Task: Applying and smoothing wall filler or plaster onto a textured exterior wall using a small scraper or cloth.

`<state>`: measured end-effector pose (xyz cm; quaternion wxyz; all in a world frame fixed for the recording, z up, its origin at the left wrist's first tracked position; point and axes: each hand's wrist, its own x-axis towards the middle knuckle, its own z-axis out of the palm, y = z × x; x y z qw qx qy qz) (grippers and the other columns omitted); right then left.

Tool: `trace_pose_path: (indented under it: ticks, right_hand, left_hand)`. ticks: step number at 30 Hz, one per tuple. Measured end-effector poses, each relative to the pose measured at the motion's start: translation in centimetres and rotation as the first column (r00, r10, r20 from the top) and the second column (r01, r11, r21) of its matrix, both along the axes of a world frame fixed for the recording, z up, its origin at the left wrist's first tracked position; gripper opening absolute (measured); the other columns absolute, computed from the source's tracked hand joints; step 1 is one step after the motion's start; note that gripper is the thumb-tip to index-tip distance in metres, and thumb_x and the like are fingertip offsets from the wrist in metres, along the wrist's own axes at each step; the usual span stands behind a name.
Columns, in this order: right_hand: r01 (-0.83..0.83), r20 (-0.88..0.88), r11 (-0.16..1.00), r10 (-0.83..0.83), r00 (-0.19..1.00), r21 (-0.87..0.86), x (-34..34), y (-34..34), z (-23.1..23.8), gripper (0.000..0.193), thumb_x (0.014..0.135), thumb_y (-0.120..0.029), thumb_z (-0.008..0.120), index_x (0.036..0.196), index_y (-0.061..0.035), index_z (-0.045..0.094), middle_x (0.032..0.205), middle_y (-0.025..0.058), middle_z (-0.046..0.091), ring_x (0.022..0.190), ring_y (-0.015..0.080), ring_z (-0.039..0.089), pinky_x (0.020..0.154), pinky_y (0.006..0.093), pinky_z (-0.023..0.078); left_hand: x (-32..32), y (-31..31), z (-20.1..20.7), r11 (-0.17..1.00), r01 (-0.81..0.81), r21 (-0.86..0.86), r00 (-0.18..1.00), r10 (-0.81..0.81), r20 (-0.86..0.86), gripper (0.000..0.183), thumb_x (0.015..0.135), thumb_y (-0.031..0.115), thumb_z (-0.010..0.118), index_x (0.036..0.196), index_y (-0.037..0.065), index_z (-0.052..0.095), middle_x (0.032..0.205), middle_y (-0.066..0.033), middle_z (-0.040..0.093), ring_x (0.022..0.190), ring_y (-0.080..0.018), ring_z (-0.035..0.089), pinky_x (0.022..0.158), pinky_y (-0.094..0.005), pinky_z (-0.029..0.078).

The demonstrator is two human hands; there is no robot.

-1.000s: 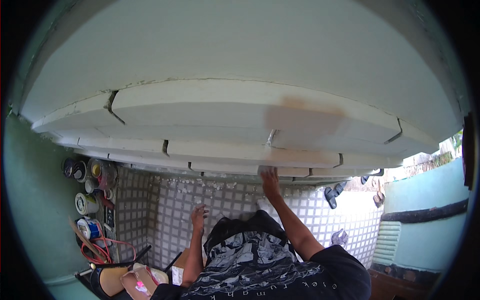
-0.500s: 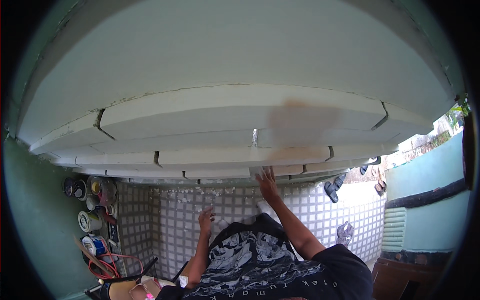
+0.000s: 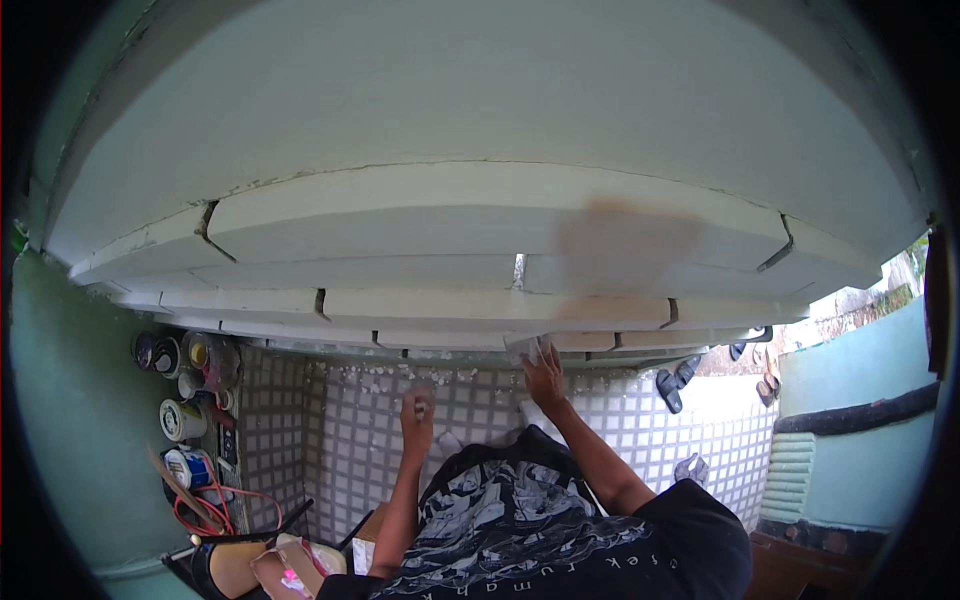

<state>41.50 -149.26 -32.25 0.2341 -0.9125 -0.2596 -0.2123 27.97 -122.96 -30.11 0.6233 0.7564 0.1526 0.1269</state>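
My right hand (image 3: pixel 543 380) reaches up to the lowest pale bands of the wall, its fingers pressing a flat, whitish, slightly see-through piece (image 3: pixel 522 347) against the surface. Its exact kind I cannot make out. In front of it the white wall (image 3: pixel 400 235) steps down in several ledges, cut by short dark vertical grooves. My left hand (image 3: pixel 416 405) hangs lower and to the left, clear of the wall above the tiled floor. Its fingers look curled but are smeared by motion, so whether they hold anything is hidden.
White crumbs (image 3: pixel 380 375) lie along the wall's foot on the tiled floor (image 3: pixel 345 450). Paint tubs (image 3: pixel 182 420) and a red hose (image 3: pixel 222 500) stand at the left, near a chair (image 3: pixel 235 565) with an open box (image 3: pixel 290 570). Dark sandals (image 3: pixel 670 388) lie at the right.
My left hand has risen slightly and its fingers now look more curled. My right hand stays at the lower ledge with the whitish piece. The view has shifted a little.
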Motion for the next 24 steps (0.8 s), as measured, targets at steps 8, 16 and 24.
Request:
trace_pose_path:
  ticks: [8,16,24]
  right_hand:
    - [0.030,-0.107,0.952,-0.065,0.992,-0.303,2.6,2.0,-2.4,0.027,0.082,-0.010,0.055,0.107,-0.0125,0.062,0.124,0.0080,0.057,0.120,0.0328,0.051,0.110,0.0531,0.029]
    - [0.043,-0.201,0.988,-0.073,0.977,-0.150,-0.3,-1.6,-6.1,0.024,0.077,-0.010,0.059,0.101,-0.0100,0.062,0.122,0.0115,0.059,0.118,0.0322,0.052,0.107,0.0533,0.032]
    - [0.007,0.104,0.999,-0.003,0.995,-0.037,1.8,-0.8,1.1,0.022,0.073,-0.006,0.060,0.094,-0.0075,0.062,0.118,0.0115,0.058,0.121,0.0344,0.048,0.108,0.0546,0.031]
  left_hand:
    - [10.6,-3.1,14.0,0.747,-0.033,0.664,0.878,-0.295,0.376,0.023,0.081,0.006,0.059,0.103,0.011,0.064,0.124,-0.0110,0.055,0.115,-0.0305,0.052,0.096,-0.0404,0.039]
    - [17.3,-3.5,15.0,0.471,-0.177,0.864,0.797,-0.447,0.407,0.040,0.085,0.020,0.051,0.122,0.025,0.065,0.136,-0.0039,0.050,0.123,-0.0238,0.047,0.100,-0.0411,0.037]
    - [17.9,-3.8,11.4,0.215,-0.411,0.886,0.817,-0.345,0.463,0.044,0.096,0.037,0.032,0.129,0.032,0.060,0.140,-0.0028,0.052,0.128,-0.0215,0.048,0.084,-0.0302,0.039]
